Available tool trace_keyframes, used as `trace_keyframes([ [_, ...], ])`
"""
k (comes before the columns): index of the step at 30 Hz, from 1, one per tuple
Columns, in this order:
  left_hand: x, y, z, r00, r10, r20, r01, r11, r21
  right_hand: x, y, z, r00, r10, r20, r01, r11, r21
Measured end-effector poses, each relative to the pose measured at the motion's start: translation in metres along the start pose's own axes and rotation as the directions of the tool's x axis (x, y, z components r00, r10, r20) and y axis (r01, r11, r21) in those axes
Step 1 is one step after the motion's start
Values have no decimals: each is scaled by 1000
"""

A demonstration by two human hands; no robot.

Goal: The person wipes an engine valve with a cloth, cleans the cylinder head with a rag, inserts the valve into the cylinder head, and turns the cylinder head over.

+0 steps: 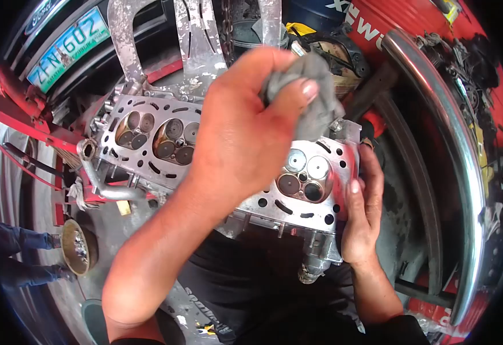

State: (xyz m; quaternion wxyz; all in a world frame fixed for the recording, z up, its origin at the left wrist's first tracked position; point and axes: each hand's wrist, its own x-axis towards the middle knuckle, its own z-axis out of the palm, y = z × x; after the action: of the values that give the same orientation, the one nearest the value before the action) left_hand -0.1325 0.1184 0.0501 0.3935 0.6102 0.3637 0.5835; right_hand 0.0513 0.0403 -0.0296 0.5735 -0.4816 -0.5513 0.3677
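Left hand (240, 126), its grip tight around a crumpled grey rag (321, 108), hangs over an engine cylinder head (320, 209) lying valve side up below it; the right hand (363, 213), its grip loose and unclenched, touches the cylinder head's right end, left of a curved chrome bar (457, 138).

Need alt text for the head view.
A left hand grips a crumpled grey rag over an engine cylinder head with exposed valves, while the right hand is at the head's right end. Beyond are a Ford badge and licence plate; a chrome tube stands to the right.
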Motion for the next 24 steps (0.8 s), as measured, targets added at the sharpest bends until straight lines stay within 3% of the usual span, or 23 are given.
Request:
trace_keyframes([
  [3, -2, 5, 23, 995, 96, -17, -96, 995, 16, 11, -26, -1, 961, -275, -39, 242, 896, -372],
  [4, -4, 8, 31, 991, 130, 23, -130, 991, -17, 23, -28, 6, 939, -333, -86, 313, 931, -188],
  [5, -1, 7, 29, 972, 171, 164, -173, 985, -2, 31, -44, -2, 911, -412, -22, 331, 760, -559],
  [6, 1, 6, 27, 929, 208, 305, -219, 976, 0, 36, -57, 7, 960, -269, -73, 240, 930, -278],
  [7, 4, 5, 26, 868, 240, 436, -262, 965, -10, 42, -64, 16, 991, -110, -79, 113, 993, 32],
  [8, 2, -2, 14, 882, 318, 348, -385, 912, 141, 51, -67, 10, 994, -50, -100, 56, 997, 61],
  [9, -1, -5, -4, 904, 322, 283, -403, 863, 305, 59, -75, 4, 989, 53, -138, -28, 984, 175],
  [11, -10, -5, -44, 957, 249, 147, -286, 738, 611, 63, -86, -21, 954, -25, -298, 12, 999, -48],
  [13, -31, -20, -67, 969, 244, -46, -121, 627, 770, 67, -84, -54, 968, -126, -217, 111, 991, -82],
  [15, -49, -35, -69, 964, 243, -110, -69, 627, 776, 68, -83, -70, 995, -16, 103, 36, 980, -196],
  [17, -54, -44, -66, 954, 240, -181, -11, 629, 777, 63, -76, -58, 932, -125, 339, 283, 836, -470],
  [18, -53, -40, -61, 952, 186, -243, 56, 675, 736, 65, -80, -59, 855, -81, 512, 419, 688, -592],
  [19, -52, -39, -59, 944, 132, -302, 121, 713, 691, 66, -75, -50, 784, -55, 618, 456, 727, -514],
  [21, -53, -43, -62, 946, 150, -288, 101, 707, 700, 66, -66, -33, 607, -2, 795, 641, 592, -488],
  [22, -53, -44, -64, 949, 168, -267, 78, 696, 713, 70, -65, -31, 604, -3, 797, 644, 592, -485],
  [24, -52, -43, -66, 952, 189, -241, 53, 675, 736, 84, -63, -26, 363, -59, 930, 856, 416, -308],
])
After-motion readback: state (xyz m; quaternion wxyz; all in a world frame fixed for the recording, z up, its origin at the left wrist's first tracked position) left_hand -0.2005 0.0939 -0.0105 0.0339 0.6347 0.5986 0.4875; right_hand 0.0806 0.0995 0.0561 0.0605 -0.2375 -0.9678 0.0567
